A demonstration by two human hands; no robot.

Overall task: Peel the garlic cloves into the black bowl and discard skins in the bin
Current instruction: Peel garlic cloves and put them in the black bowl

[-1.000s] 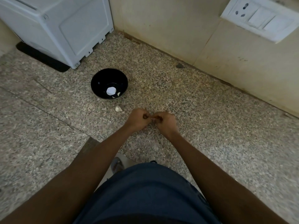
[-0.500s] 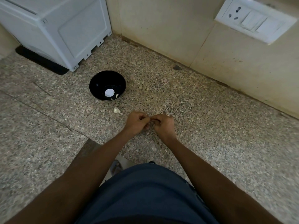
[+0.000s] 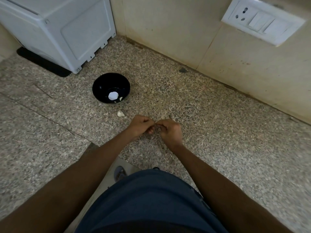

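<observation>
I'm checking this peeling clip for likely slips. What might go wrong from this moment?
Both hands, left hand and right hand, work over bare counter, apart from the black bowl, so a freed clove would likely land outside it. A loose garlic clove already lies beside the bowl and may get overlooked. No bin is in view, so skins may scatter on the speckled counter.

A round glossy black bowl (image 3: 111,88) is sitting upright on the speckled stone desk (image 3: 202,132), holding pale peeled garlic pieces (image 3: 120,98), with a small whitish garlic clove (image 3: 120,113) lying just beside it.
</observation>
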